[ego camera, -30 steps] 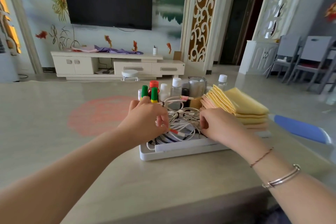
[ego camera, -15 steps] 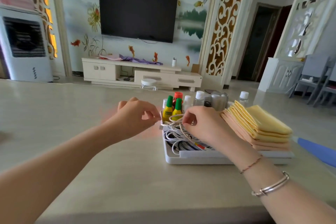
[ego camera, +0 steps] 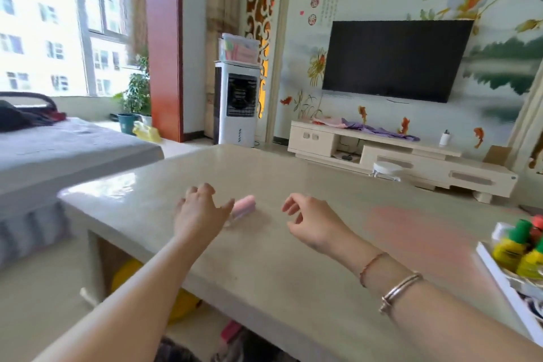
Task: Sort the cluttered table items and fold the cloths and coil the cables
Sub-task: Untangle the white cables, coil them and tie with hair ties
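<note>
Both hands have let go of the white cables and left the white tray (ego camera: 499, 275), which now sits at the right edge of view. The left hand (ego camera: 199, 214) reaches with spread fingers (ego camera: 205, 189) toward a small pink object (ego camera: 244, 205) on the counter (ego camera: 293, 258); the right hand (ego camera: 311, 219) hovers empty, loosely curled.

Both arms out; left hand (ego camera: 199, 209) & right hand (ego camera: 311, 219) loose (empty).

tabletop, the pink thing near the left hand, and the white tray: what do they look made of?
Tabletop: likely polished stone or a glossy laminate; beige, with window glare on its left corner.
Pink item: smooth, possibly plastic; too blurred to tell.
White tray: probably moulded plastic; plain white rim with a thin, straight edge.
</note>
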